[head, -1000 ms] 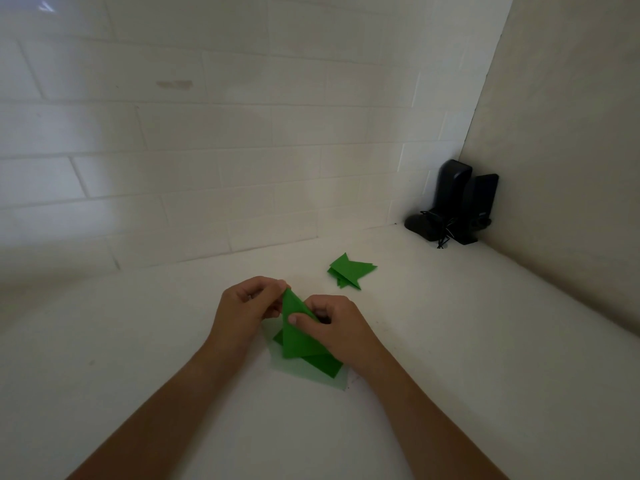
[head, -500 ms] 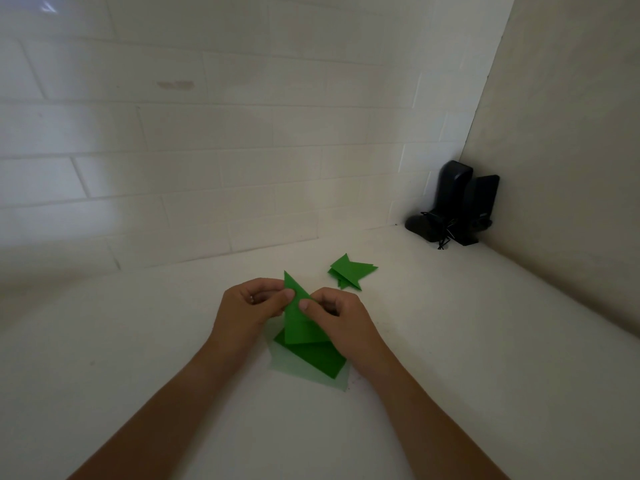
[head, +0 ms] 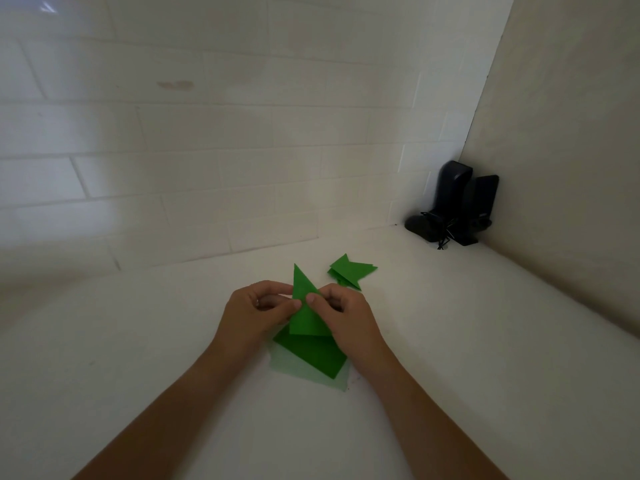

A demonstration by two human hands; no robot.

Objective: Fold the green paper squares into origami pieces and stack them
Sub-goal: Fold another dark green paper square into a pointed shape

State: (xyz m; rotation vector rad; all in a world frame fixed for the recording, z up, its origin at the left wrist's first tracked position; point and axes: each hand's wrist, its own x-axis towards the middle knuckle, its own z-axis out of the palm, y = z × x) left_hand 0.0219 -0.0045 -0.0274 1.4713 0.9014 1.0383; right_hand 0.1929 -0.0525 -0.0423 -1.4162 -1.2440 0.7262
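A green paper folded into a tall triangle [head: 306, 315] stands upright between my hands, its tip pointing up. My left hand [head: 256, 311] pinches its left edge and my right hand [head: 346, 313] pinches its right edge with thumb on the front. Beneath it on the white table lie flat green paper squares [head: 318, 356], resting on a clear pale wrapper [head: 294, 370]. A small pile of folded green origami pieces [head: 350, 271] sits farther back to the right, apart from my hands.
A pair of black speakers with a cable [head: 453, 206] stands in the far right corner. A white brick wall [head: 207, 150] runs along the back and a plain wall [head: 571, 168] closes the right side. The white table [head: 138, 341] spreads to both sides.
The folded triangle has been raised and turned more upright, its tip now higher. Both hands have shifted slightly up with it, thumbs meeting nearer its middle.
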